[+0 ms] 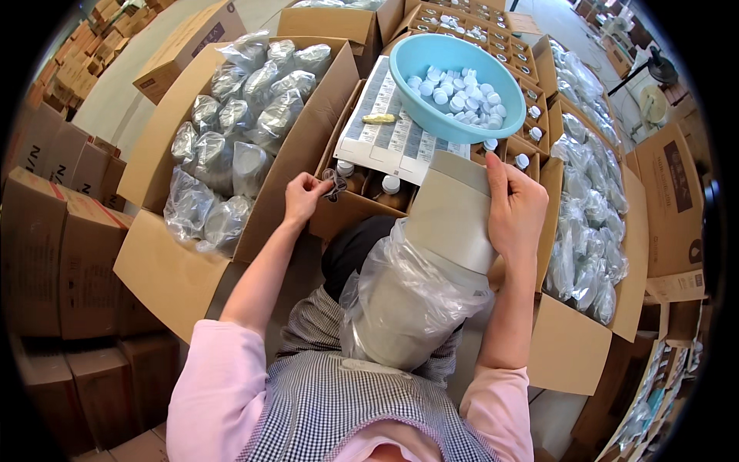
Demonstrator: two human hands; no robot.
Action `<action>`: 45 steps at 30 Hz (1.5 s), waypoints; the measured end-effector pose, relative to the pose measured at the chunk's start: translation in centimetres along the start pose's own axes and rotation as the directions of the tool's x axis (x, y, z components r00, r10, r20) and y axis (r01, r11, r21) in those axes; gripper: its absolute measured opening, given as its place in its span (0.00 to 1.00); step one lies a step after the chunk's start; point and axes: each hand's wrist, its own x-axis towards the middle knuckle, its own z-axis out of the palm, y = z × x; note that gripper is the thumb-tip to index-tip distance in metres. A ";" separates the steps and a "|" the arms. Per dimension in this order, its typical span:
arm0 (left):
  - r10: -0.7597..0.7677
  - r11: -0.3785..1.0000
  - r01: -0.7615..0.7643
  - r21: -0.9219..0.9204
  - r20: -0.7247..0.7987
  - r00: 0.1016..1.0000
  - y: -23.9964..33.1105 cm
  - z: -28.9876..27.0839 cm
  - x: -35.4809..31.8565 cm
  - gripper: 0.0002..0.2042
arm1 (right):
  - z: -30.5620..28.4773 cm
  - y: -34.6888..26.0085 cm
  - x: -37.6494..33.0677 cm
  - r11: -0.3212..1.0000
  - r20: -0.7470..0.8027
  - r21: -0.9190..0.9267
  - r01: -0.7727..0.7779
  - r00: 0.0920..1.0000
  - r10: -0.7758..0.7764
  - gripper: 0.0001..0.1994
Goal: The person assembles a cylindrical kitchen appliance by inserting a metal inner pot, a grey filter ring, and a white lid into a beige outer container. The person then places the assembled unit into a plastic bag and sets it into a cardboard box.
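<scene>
Right hand (514,208) clamped flat on grey sleeve stack (446,212) in plastic bag (400,296); left hand (304,196) pinches rubber band (336,183). Advise: steady stack, peel one sleeve cleanly.

Around the blue basin (454,85) I see little room: bottle tops (391,183) sit beneath it, bagged goods (231,131) crowd its left, and a grey stack (450,215) blocks its near side.

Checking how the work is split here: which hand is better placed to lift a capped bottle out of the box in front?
Left. The left hand sits at the box edge beside the bottles; the right hand holds the grey stack.
</scene>
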 end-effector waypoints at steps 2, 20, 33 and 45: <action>-0.050 0.986 0.059 0.154 -0.065 0.997 -5.5 1.3 0.9 0.20 | 0.1 -0.2 -0.2 1.000 0.012 0.007 -0.006 1.000 0.006 0.20; 0.496 0.565 -0.628 0.534 0.388 0.777 4.1 13.2 15.6 0.15 | -0.7 6.2 2.0 0.500 0.301 0.829 -0.252 0.954 -0.017 0.30; 0.372 0.844 -0.410 0.346 0.172 0.912 16.0 8.2 12.8 0.10 | 5.2 11.6 2.8 -0.287 0.095 0.942 -0.175 0.958 -0.272 0.25; 0.602 0.689 0.088 -0.720 0.636 0.483 25.8 7.4 1.4 0.38 | -3.2 3.1 1.4 0.788 -0.110 0.564 0.249 0.968 -0.227 0.27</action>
